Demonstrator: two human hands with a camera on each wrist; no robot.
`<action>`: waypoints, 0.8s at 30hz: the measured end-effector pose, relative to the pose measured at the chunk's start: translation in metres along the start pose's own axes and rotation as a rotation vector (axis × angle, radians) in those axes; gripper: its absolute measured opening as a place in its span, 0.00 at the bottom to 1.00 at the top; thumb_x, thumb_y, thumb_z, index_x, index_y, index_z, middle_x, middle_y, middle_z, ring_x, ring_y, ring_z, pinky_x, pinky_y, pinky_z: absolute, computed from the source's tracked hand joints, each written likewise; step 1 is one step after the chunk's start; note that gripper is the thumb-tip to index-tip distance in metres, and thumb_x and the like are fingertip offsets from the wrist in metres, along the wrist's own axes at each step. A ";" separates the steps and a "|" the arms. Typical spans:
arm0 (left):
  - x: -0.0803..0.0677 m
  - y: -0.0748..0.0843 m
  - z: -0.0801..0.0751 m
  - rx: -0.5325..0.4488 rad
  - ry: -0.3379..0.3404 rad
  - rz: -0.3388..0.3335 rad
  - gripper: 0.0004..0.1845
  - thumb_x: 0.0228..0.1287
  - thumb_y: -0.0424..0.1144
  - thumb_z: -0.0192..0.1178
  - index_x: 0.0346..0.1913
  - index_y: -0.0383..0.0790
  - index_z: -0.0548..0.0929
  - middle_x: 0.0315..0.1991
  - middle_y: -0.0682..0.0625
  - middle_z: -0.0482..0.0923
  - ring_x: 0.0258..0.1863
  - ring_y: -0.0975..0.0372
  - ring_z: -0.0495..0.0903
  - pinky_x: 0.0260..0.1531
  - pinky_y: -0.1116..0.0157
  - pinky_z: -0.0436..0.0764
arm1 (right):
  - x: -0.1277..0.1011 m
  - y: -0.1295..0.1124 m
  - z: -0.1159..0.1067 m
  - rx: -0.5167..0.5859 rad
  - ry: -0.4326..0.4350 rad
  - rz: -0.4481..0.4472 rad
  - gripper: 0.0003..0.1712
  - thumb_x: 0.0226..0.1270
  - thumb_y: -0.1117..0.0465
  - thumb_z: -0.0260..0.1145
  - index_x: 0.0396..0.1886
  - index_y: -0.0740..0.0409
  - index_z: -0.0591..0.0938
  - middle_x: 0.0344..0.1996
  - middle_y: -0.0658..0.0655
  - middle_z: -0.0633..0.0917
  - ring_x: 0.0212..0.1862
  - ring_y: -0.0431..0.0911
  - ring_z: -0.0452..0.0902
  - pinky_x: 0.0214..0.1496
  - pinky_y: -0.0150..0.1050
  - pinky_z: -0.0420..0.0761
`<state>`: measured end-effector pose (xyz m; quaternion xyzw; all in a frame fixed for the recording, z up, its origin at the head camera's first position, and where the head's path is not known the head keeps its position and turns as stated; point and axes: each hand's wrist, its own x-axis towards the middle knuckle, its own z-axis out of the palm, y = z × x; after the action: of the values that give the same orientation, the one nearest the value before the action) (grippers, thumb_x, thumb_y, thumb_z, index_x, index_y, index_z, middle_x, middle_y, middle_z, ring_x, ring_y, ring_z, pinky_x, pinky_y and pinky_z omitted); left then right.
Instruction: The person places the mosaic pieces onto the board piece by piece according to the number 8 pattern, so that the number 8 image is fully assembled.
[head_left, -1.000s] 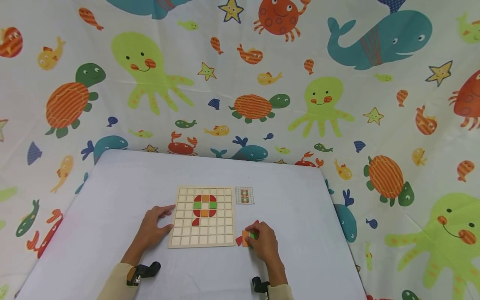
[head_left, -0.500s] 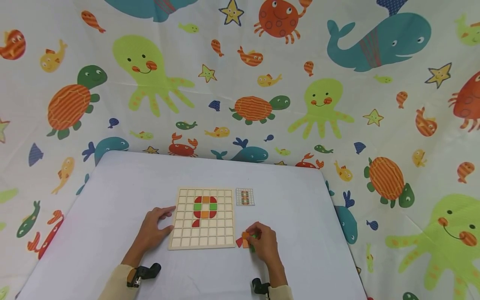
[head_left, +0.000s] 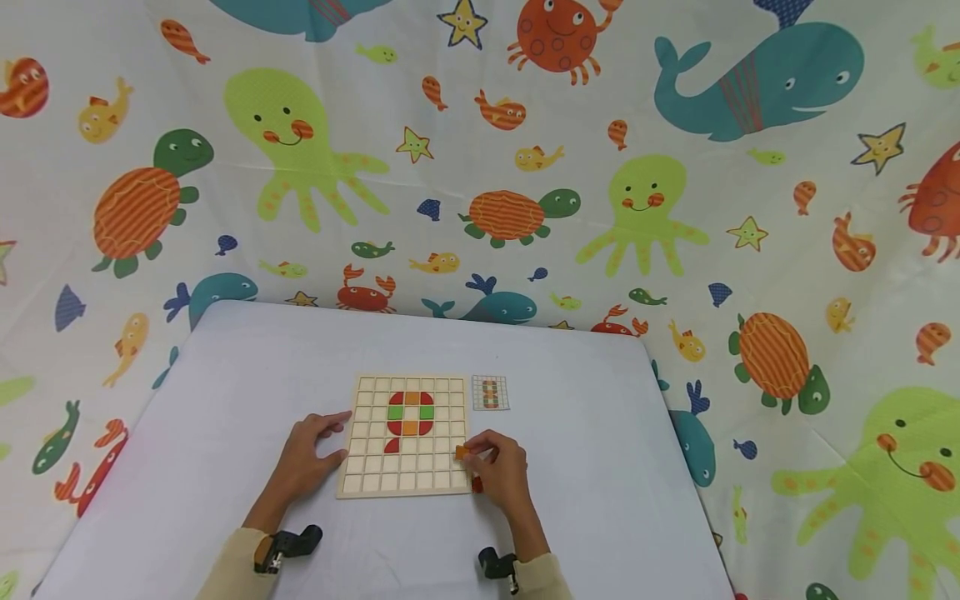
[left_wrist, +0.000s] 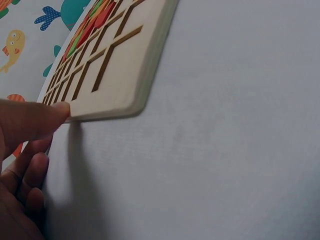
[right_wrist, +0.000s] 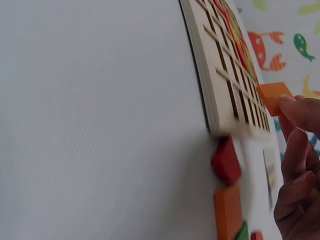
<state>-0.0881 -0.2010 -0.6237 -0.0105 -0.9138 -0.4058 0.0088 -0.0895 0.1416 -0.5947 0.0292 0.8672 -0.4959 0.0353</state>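
Note:
A wooden grid board (head_left: 406, 437) lies on the white table, with red, green and orange tiles forming a ring and one red piece below it. My left hand (head_left: 309, 454) rests flat at the board's left edge, fingertip touching the board (left_wrist: 105, 70). At the board's right edge my right hand (head_left: 495, 467) pinches a small orange tile (head_left: 461, 452), the same orange tile (right_wrist: 272, 97) hovering over the board (right_wrist: 220, 65). Loose red (right_wrist: 226, 161), orange (right_wrist: 228, 212) and green pieces lie on the table beside the board.
A small pattern card (head_left: 490, 392) lies just right of the board's top corner. The white table (head_left: 225, 375) is ringed by a sea-animal patterned cloth; its right edge falls away near the right hand.
My right hand lifted an orange tile from the loose pile and moved left to the board's right edge. The left hand stayed put.

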 end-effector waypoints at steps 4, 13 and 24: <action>0.000 -0.001 0.001 0.014 -0.007 -0.009 0.34 0.63 0.30 0.72 0.73 0.42 0.77 0.55 0.43 0.80 0.57 0.52 0.72 0.58 0.50 0.71 | 0.005 -0.009 0.015 0.009 -0.019 -0.040 0.07 0.63 0.63 0.79 0.37 0.45 0.91 0.32 0.46 0.88 0.29 0.39 0.73 0.30 0.30 0.74; 0.001 -0.001 0.002 0.022 0.014 -0.004 0.33 0.64 0.32 0.72 0.73 0.41 0.78 0.54 0.42 0.81 0.56 0.51 0.72 0.57 0.49 0.72 | 0.017 -0.028 0.052 0.046 -0.060 -0.047 0.08 0.61 0.65 0.80 0.35 0.46 0.92 0.29 0.44 0.88 0.28 0.36 0.72 0.30 0.29 0.72; 0.001 -0.002 0.005 0.028 0.042 0.018 0.33 0.62 0.31 0.73 0.72 0.42 0.79 0.53 0.43 0.81 0.54 0.52 0.72 0.55 0.51 0.72 | 0.021 -0.040 0.079 -0.093 -0.030 0.008 0.07 0.62 0.61 0.80 0.33 0.44 0.90 0.25 0.39 0.85 0.31 0.34 0.74 0.34 0.33 0.69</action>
<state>-0.0888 -0.1991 -0.6288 -0.0102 -0.9188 -0.3932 0.0316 -0.1114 0.0537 -0.6028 0.0236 0.8886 -0.4552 0.0516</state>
